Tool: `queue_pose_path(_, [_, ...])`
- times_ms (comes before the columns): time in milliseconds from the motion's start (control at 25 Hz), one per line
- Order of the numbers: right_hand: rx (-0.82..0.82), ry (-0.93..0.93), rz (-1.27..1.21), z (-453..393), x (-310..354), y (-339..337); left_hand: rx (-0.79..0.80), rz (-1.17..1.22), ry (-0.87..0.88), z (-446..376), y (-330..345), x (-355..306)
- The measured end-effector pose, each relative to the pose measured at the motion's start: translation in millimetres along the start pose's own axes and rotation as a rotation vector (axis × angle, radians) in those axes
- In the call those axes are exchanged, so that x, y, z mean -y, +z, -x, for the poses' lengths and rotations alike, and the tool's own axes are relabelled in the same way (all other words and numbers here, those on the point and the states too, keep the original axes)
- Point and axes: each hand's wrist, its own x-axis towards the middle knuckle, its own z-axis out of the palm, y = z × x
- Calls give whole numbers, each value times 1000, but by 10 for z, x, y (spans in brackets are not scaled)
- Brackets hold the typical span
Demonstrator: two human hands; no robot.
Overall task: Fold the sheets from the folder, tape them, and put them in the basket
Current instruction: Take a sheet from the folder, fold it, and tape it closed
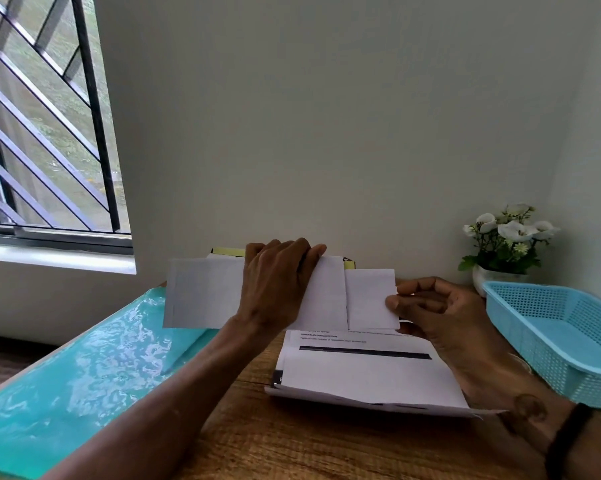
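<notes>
- I've got a white folded sheet of paper (205, 294) held up off the brown wooden table (257, 434), right above the stack of printed white sheets (368, 375), so I can work the fold in the air instead of flat.
- My left hand (278, 285) is clamped over the top edge near the middle of that sheet, fingers hooked over the back. I think that's what keeps the long strip from flopping.
- My right hand (434, 306) pinches the free right-hand flap between thumb and fingertips, just right of a vertical crease. Looks like I'm about to swing that flap over, or square it up first.
- The stack sits directly under the held sheet, closer to me, with a dark printed bar across the top page. Handy spot: the next sheet is right there.
- The glossy turquoise plastic folder (84, 368) lies to the left of the stack, running toward the near-left corner of the table.
- The light blue perforated plastic basket (562, 327) is to the right of the stack, just past my right wrist. Can't see anything in the part that shows.
- Behind the basket there's a small white pot of white flowers (506, 244) against the wall.
- Something yellowish (228, 251) peeks out behind the held sheet. Could be the tape, can't tell.
- Taping's not done yet, I reckon.
</notes>
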Motion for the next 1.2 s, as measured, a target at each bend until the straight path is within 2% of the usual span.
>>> queue_pose_path(200, [46,-29,16,104,20,89,-13,7,11,25,-1,-104])
queue_pose_path(520, [108,-134,281,176,46,197,-25,14,3,26,-10,-155])
queue_pose_path(680, [159,-130,326,204,65,222,-40,29,3,16,-23,-163])
queue_pose_path(920, [264,99,-77,162,50,198,-61,79,41,7,-56,-217])
queue_pose_path(1120, [398,83,-51,214,66,215,-64,84,37,34,-65,-331])
queue_pose_path(1200, [354,32,-18,226,68,232,-78,77,40,25,-75,-333])
